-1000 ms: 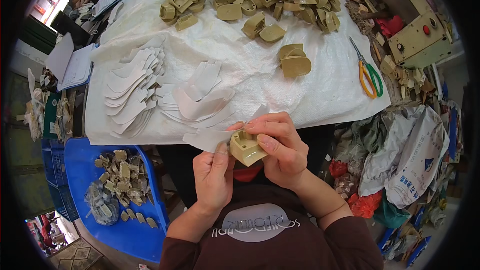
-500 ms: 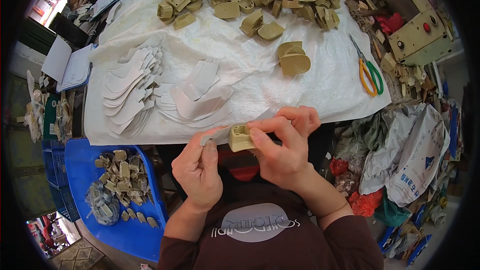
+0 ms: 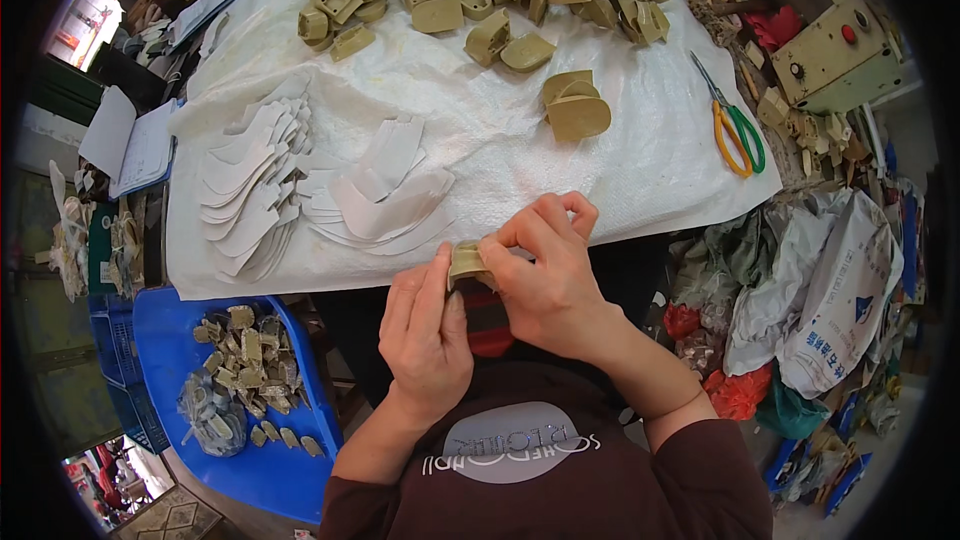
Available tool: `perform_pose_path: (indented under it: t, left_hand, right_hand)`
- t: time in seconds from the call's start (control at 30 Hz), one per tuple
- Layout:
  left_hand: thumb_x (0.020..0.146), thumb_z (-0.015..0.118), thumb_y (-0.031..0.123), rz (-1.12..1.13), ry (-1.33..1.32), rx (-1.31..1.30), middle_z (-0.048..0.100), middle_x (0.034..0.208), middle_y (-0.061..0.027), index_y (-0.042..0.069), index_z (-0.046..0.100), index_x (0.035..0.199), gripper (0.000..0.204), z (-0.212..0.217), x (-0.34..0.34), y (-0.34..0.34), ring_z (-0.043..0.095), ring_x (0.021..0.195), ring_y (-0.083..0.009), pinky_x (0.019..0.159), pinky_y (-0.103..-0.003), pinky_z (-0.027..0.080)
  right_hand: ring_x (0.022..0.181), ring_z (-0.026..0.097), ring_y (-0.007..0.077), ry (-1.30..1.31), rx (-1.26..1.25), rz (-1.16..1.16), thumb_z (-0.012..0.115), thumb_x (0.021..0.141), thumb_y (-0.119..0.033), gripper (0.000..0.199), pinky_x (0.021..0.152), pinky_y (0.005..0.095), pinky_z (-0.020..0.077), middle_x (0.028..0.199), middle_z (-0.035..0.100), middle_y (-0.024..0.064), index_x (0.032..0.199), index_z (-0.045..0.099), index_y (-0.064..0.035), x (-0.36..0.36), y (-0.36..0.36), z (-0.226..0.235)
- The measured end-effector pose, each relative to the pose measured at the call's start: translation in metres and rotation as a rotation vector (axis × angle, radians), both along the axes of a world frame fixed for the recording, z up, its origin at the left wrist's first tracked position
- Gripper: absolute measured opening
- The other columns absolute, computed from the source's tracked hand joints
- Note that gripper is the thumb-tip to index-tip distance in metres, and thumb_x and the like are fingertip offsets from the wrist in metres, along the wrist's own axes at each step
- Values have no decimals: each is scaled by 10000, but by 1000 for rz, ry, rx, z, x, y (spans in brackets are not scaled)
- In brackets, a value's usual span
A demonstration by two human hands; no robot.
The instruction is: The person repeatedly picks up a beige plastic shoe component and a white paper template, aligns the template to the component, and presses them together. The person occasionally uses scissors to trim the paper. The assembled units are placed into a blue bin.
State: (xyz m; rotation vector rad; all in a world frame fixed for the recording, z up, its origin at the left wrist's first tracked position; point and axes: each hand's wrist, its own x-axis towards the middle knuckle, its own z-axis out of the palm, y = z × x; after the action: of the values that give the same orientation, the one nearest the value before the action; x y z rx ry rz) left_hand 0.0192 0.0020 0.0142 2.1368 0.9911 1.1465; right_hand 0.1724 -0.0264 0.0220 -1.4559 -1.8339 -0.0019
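An olive-beige shoe heel (image 3: 466, 260) is held just off the near edge of the white-covered table. The fingers of my left hand (image 3: 428, 335) are closed against its left side. At its right side my right hand (image 3: 548, 280) pinches it between thumb and fingers. The white strip seen earlier at the heel is mostly hidden by my fingers now. On the table lie two stacks of curved white cut pieces (image 3: 245, 175), the smaller of them (image 3: 385, 195) closer to my hands. A pair of heels (image 3: 578, 110) sits apart, in front of a large heap of heels (image 3: 437, 16).
Scissors (image 3: 735, 120) with orange and green handles rest at the table's right. An open notebook (image 3: 140, 145) is at the left. A blue bin (image 3: 185, 470) with small heel pieces stands lower left. Plastic bags (image 3: 825, 300) and a control box (image 3: 835, 55) are at the right.
Both hands have drawn closer together around the heel. The left hand has moved right, and the white strip that stretched out on both sides no longer shows plainly.
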Motion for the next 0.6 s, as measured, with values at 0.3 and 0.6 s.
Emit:
perform_pose_path:
  t: [0.3, 0.6]
  left_hand:
    - [799, 689, 49, -183, -404, -276, 528, 803, -70, 14, 642, 966, 177, -11, 1, 12, 509, 797, -165, 692, -258, 439]
    - [716, 763, 83, -196, -432, -98, 509, 739, -42, 48, 602, 821, 196, -20, 2, 10, 454, 681, -211, 619, -298, 392]
  right_hand:
    - [815, 478, 252, 496, -108, 294, 674, 666, -9, 285, 801, 379, 305, 816, 501, 57, 928, 577, -63, 12, -3, -6]
    - [835, 480, 240, 366, -115, 353, 669, 636, -7, 318, 782, 377, 326, 849, 530, 52, 938, 588, -67, 7, -4, -2]
